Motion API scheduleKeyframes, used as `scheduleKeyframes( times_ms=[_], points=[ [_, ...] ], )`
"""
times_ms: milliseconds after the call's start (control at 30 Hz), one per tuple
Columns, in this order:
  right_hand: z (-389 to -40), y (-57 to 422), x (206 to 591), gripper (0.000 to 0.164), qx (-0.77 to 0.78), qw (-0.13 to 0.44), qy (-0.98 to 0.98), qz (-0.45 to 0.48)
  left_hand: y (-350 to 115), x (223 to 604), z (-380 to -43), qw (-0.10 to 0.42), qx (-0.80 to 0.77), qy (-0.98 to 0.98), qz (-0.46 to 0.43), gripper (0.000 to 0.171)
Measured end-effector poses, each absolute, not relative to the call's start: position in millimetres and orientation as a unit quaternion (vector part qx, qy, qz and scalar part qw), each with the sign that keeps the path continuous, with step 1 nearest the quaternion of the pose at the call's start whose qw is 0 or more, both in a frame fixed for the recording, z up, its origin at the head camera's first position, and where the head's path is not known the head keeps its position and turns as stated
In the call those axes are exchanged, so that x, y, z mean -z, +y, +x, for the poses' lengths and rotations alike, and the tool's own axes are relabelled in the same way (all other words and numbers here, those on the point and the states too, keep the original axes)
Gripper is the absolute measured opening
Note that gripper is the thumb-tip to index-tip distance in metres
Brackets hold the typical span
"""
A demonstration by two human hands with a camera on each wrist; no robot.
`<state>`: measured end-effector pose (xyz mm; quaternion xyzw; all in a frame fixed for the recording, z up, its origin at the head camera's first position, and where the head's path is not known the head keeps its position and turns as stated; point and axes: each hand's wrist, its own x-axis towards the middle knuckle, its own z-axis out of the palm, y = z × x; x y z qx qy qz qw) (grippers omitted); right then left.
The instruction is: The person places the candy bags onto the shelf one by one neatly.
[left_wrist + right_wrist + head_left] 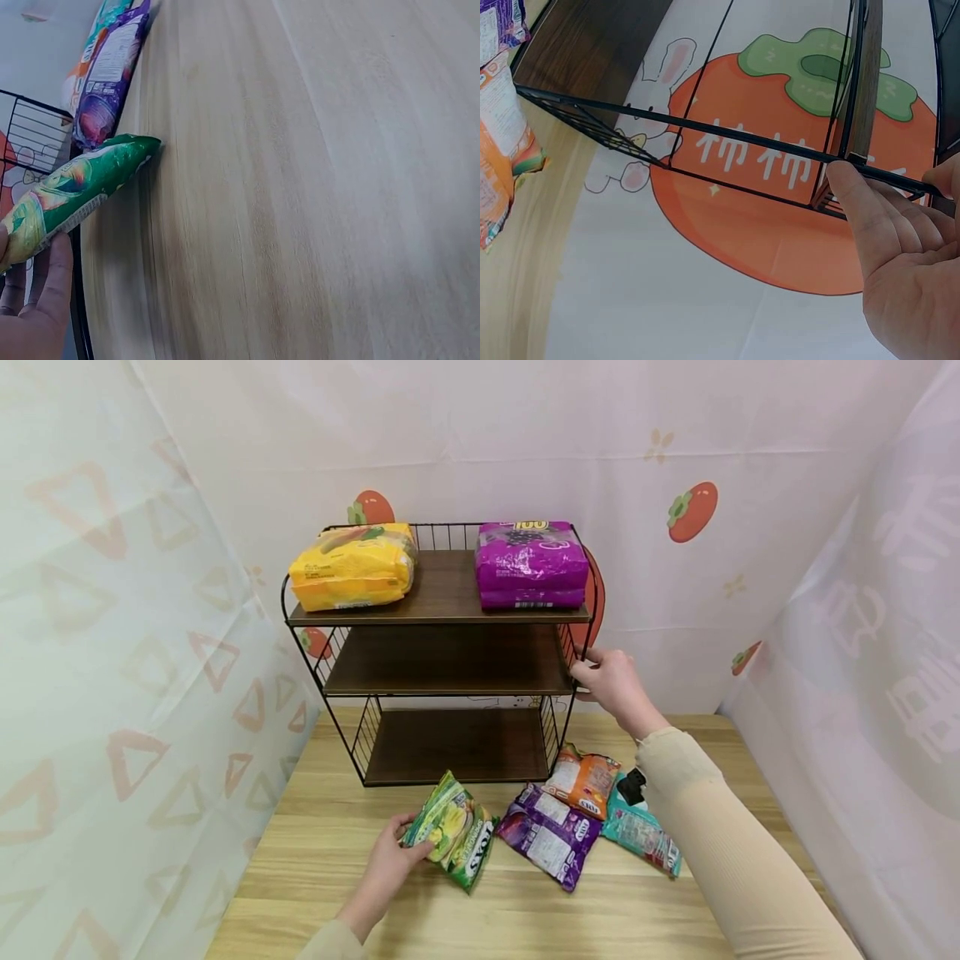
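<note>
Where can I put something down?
The middle shelf and bottom shelf look bare. The top shelf has a gap between the yellow bag and purple bag. The table is free left of the left hand. It's crowded right of the green packet: purple packet, orange packet, teal packet.

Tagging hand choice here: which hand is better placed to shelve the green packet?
Left, most likely: the left grip holds the green packet in front of the bottom shelf, while the right grip holds the rack's side bar, away from the packet.
</note>
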<state>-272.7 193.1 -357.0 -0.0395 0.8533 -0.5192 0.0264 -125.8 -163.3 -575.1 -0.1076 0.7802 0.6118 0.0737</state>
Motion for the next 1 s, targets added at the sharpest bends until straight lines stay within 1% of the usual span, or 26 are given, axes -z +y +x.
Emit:
scheduleKeyframes(
  times_ms=[300, 400, 667, 867, 1000],
  points=[
    [-271, 193, 356, 0.054, 0.518, 0.023, 0.854, -0.037, -159, 579, -134, 0.08, -0.636, 0.759, -0.112, 0.07],
    [-271, 193, 356, 0.054, 0.52, 0.023, 0.853, -0.036, -157, 582, -136, 0.084, -0.669, 0.729, -0.119, 0.069],
    [-271, 193, 357, 0.054, 0.519, 0.023, 0.854, -0.037, -151, 591, -136, 0.095, -0.792, 0.588, -0.131, 0.056],
    [-271, 193, 358, 0.054, 0.517, 0.019, 0.855, -0.038, -147, 599, -139, 0.082, -0.809, 0.562, -0.154, 0.045],
    [-271, 193, 358, 0.054, 0.521, 0.018, 0.852, -0.039, -144, 601, -140, 0.084, -0.804, 0.565, -0.163, 0.046]
  ],
)
